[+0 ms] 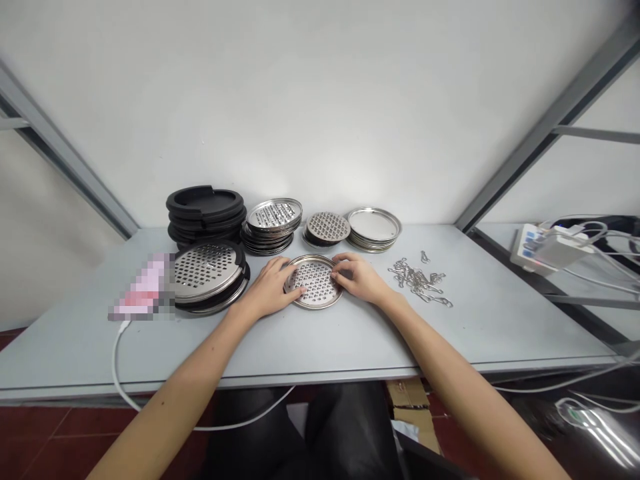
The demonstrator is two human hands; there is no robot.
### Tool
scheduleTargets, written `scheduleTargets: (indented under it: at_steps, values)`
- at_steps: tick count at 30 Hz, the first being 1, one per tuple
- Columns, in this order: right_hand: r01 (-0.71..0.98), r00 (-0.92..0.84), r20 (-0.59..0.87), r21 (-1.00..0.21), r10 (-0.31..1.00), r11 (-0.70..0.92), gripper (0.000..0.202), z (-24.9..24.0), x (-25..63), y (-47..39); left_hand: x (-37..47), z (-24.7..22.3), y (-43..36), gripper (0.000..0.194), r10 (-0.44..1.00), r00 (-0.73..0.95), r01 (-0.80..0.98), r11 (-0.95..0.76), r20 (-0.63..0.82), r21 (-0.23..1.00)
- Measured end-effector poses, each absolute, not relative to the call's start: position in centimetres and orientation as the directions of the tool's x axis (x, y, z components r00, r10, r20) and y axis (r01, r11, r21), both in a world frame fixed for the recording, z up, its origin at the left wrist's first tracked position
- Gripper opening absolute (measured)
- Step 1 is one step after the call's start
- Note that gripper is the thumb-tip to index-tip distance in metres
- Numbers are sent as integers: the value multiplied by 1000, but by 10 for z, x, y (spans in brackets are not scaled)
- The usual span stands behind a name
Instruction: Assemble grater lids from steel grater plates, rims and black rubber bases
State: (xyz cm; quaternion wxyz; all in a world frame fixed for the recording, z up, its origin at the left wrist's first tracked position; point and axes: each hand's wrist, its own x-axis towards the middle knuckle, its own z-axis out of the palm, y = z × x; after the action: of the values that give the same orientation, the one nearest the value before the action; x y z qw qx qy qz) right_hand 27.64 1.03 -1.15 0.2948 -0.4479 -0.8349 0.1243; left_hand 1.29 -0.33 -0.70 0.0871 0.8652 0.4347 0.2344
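Observation:
A round metal grater disc (316, 283) with a raised rim lies flat on the grey table in front of me. My left hand (273, 288) grips its left edge, the thumb resting over the holes. At the right rim, the bent fingers and thumb of my right hand (356, 275) close on the edge. Behind the disc stand a small stack of perforated grater plates (327, 227) and a stack of round metal pieces with a smooth top (374, 225). A taller stack of graters (275, 216) is to their left.
Black rings (205, 203) are piled at the back left, with black-edged graters (203, 270) before them. A blurred-out pink item (143, 290) with a white cable lies at far left. Loose wire clips (417, 279) are scattered on the right. A power strip (550, 248) sits beyond the frame post.

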Motion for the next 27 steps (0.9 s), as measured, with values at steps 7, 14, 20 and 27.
scheduleTargets:
  at_steps: [7, 14, 20, 27]
  values:
    - [673, -423, 350, -497, 836, 548, 10, -10, 276, 10, 12, -9, -2, 48, 806, 502, 733, -589, 314, 340]
    - [672, -420, 370, -487, 829, 558, 11, -10, 276, 10, 13, -8, -2, 46, 805, 499, 727, -590, 321, 350]
    - [678, -417, 368, -484, 831, 554, 13, -11, 276, 10, 13, -6, -2, 46, 789, 522, 712, -612, 324, 343]
    - [673, -424, 361, -488, 831, 556, 12, -11, 275, 10, 14, -4, -3, 45, 789, 530, 723, -612, 311, 320]
